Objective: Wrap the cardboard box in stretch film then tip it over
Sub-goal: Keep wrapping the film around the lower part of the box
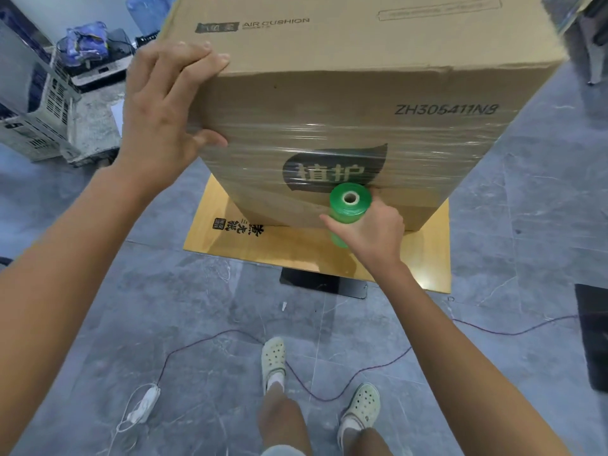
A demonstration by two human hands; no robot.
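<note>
**Roll upright at the box's front face, left hand bracing the top corner**

The box point(362, 77) stands tall on the table point(296, 251), set back from the near edge so that a bare strip of tabletop shows in front of it. A band of film point(329, 136) already crosses the middle of its front face; the top and the lowest part look bare.

The right hand point(371, 232) grips the green roll point(350, 200), fingers curled round it. The roll's long axis is upright, core end up, and it sits just against the lower front face, right of middle and above the table's near edge.

The left hand point(164, 110) lies spread on the box's near-left top corner, fingers flat over the top edge and thumb on the front face, holding nothing.

The right hand is the nearer to the unwrapped lower part. The next pass probably runs sideways round a corner, with the left hand steadying the box against the pull. Tipping is not yet due.
</note>
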